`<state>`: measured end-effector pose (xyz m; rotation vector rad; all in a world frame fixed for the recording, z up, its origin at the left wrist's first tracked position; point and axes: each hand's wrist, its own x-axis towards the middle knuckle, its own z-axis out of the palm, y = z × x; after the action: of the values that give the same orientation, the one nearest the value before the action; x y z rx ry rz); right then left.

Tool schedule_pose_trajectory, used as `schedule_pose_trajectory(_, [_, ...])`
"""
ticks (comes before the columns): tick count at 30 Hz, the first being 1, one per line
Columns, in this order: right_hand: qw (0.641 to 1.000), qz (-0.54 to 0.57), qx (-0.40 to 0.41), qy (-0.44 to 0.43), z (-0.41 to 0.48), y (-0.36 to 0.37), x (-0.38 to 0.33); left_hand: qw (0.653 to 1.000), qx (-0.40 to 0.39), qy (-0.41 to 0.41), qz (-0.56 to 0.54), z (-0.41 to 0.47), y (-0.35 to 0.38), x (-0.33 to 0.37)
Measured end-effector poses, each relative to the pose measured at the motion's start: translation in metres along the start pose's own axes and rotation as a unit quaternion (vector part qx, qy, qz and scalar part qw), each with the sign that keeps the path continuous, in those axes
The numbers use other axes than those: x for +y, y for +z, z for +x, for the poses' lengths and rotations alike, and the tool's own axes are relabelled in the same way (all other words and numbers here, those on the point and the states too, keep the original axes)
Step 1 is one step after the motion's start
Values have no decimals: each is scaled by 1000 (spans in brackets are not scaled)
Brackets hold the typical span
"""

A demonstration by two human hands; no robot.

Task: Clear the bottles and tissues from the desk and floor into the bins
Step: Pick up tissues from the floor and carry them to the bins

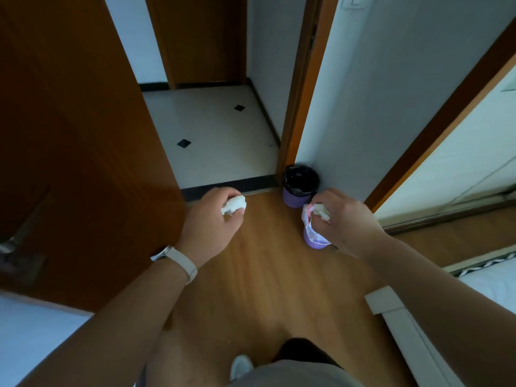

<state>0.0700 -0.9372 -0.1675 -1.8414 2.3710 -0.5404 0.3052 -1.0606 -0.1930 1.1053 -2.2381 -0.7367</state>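
My left hand [215, 219] grips a crumpled white tissue [234, 205] over the wooden floor. My right hand [344, 219] holds another crumpled white tissue [321, 211] right over a purple bin with a white liner [313, 236], which the hand partly hides. A second purple bin with a black liner [300, 185] stands just behind it, against the door frame.
An open brown door [83, 135] stands at the left. Behind the bins a doorway opens onto a white tiled floor [217, 135]. A white wall [377, 93] rises at the right, with a white bed edge [405, 325] at the lower right. My shoe [240, 365] shows at the bottom.
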Motion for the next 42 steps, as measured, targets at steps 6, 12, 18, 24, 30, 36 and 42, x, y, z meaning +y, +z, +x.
schedule_pose_trajectory(6, [999, 31, 1, 9, 71, 21, 19, 1000, -16, 14, 5, 68, 12, -20])
schedule_pose_trajectory(12, [998, 55, -42, 9, 168, 52, 55, 999, -34, -3, 33, 159, 36, -45])
schedule_pose_trajectory(18, [994, 73, -71, 50, 255, 54, 127, 995, -82, 9, 55, 285, 81, -46])
schedule_pose_trajectory(24, [992, 65, -26, 108, 321, 37, 207, 988, -120, 80, 63, 402, 136, -15])
schedule_pose_trajectory(30, [985, 84, -14, 150, 366, 35, 253, 981, -154, 106, 60, 471, 176, 1])
schedule_pose_trajectory(36, [975, 84, -20, 205, 399, 59, 291, 977, -179, 110, 45, 532, 214, -12])
schedule_pose_trajectory(42, [966, 89, -49, 239, 435, 111, 334, 968, -217, 128, 21, 594, 282, -51])
